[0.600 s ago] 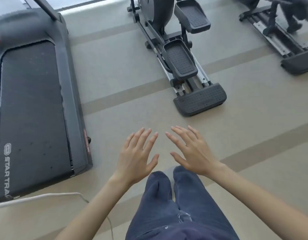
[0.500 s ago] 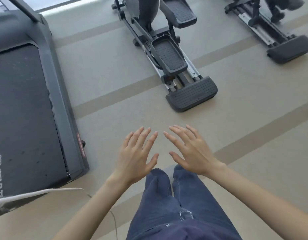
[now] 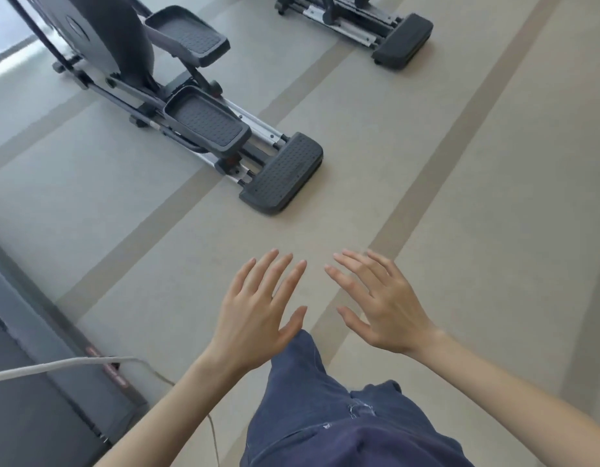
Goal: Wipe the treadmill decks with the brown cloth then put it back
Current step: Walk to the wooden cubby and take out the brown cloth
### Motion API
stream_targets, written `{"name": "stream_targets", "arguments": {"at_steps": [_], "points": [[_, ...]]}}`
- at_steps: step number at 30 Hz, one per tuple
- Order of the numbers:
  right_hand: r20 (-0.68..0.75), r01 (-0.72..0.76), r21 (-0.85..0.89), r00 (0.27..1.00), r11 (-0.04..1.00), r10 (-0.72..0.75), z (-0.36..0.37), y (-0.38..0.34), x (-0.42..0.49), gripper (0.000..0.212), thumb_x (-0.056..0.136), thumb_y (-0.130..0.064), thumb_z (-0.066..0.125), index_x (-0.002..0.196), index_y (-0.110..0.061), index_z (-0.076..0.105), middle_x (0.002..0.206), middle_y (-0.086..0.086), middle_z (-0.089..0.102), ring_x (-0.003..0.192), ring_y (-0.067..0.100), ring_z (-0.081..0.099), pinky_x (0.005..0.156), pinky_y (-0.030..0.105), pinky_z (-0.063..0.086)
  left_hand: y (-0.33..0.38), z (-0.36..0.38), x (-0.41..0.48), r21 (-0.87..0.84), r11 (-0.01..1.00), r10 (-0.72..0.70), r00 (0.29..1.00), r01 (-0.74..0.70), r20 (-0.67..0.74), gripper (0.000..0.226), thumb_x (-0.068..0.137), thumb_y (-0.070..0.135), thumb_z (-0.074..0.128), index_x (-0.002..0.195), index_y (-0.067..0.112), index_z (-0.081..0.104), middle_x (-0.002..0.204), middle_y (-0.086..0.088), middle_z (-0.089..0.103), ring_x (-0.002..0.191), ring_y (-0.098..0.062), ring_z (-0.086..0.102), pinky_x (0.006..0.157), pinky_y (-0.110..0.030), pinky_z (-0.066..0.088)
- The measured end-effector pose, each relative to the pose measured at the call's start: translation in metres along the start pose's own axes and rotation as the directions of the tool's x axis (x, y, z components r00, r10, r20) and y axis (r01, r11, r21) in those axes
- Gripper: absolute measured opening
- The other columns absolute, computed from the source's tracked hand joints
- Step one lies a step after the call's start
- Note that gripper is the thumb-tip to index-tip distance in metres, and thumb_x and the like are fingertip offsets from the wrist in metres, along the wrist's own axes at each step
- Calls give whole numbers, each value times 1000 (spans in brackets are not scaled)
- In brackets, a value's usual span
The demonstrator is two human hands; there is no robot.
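Note:
My left hand (image 3: 258, 311) and my right hand (image 3: 379, 305) are held out in front of me over the beige floor, fingers straight and spread, holding nothing. Only the rear corner of the dark grey treadmill deck (image 3: 32, 392) shows at the lower left edge, well to the left of my left hand. No brown cloth is in view.
A black elliptical trainer (image 3: 204, 123) stands ahead at upper left, its rear foot (image 3: 285, 173) nearest me. A second machine's rail end (image 3: 399, 38) is at the top. A white cable (image 3: 66, 364) crosses the treadmill corner. My legs in blue trousers (image 3: 325, 406) are below.
The view has swung to the right: the treadmill has slid almost out of frame at the left and the elliptical now sits nearer the centre. Both hands stay spread and empty.

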State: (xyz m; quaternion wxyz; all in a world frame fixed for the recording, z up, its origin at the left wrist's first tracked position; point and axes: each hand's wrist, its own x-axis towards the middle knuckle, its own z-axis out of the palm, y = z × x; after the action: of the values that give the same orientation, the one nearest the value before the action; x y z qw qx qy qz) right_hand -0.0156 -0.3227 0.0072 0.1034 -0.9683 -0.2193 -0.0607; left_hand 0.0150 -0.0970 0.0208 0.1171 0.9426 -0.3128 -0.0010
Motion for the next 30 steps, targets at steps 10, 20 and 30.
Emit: {"name": "stream_targets", "arguments": {"at_steps": [10, 20, 30], "points": [[-10, -341, -34, 940, 940, 341, -21, 19, -183, 52, 91, -37, 47, 138, -14, 48, 140, 10, 49, 133, 25, 43, 106, 48, 35, 142, 40, -2, -65, 944, 330, 936, -324, 121, 55, 90, 43, 40, 135, 13, 49, 135, -9, 53, 129, -31, 45, 106, -47, 37], [-20, -580, -24, 815, 814, 580, -39, -4, -399, 51, 92, -35, 46, 137, -13, 49, 141, 10, 48, 134, 24, 42, 110, 46, 31, 311, 86, -65, -185, 856, 514, 831, -482, 215, 56, 91, 43, 39, 138, 15, 45, 139, -7, 49, 132, -29, 40, 110, -41, 28], [-24, -760, -11, 650, 650, 760, -63, -41, -559, 50, 93, -35, 45, 138, -13, 48, 141, 10, 48, 134, 24, 42, 110, 46, 30, 442, 116, -108, -239, 708, 704, 638, -664, 312, 55, 89, 42, 42, 138, 16, 45, 139, -7, 48, 132, -30, 40, 108, -45, 33]]}}
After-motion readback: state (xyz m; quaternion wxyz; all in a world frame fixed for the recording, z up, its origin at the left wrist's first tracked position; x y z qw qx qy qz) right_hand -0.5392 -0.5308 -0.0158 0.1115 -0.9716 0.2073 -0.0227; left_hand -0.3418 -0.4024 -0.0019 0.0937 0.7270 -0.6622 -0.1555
